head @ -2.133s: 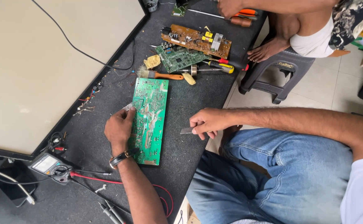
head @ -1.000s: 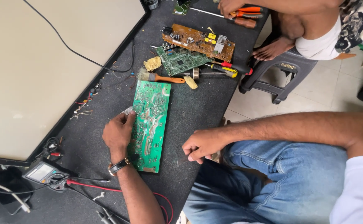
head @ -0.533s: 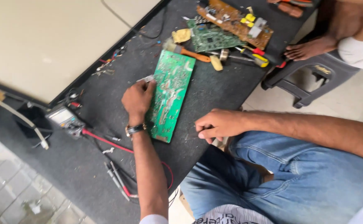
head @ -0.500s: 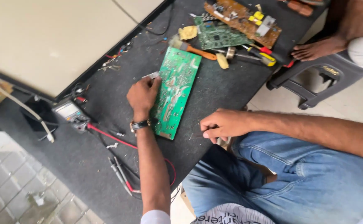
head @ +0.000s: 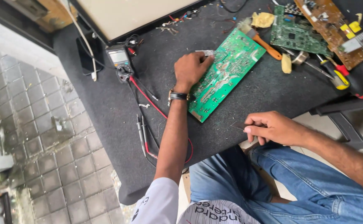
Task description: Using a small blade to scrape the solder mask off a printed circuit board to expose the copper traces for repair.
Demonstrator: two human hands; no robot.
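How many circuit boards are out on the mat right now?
3. The large green board lies under the left hand; a smaller dark green board sits at top right; a brown board overlaps it at the far right edge. Others may be out of frame.

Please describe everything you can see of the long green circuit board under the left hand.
The green circuit board is a long rectangle lying flat and diagonal on the dark mat, solder side up, with silvery traces and joints. The left hand rests on its upper left edge. An orange-handled brush touches its far end.
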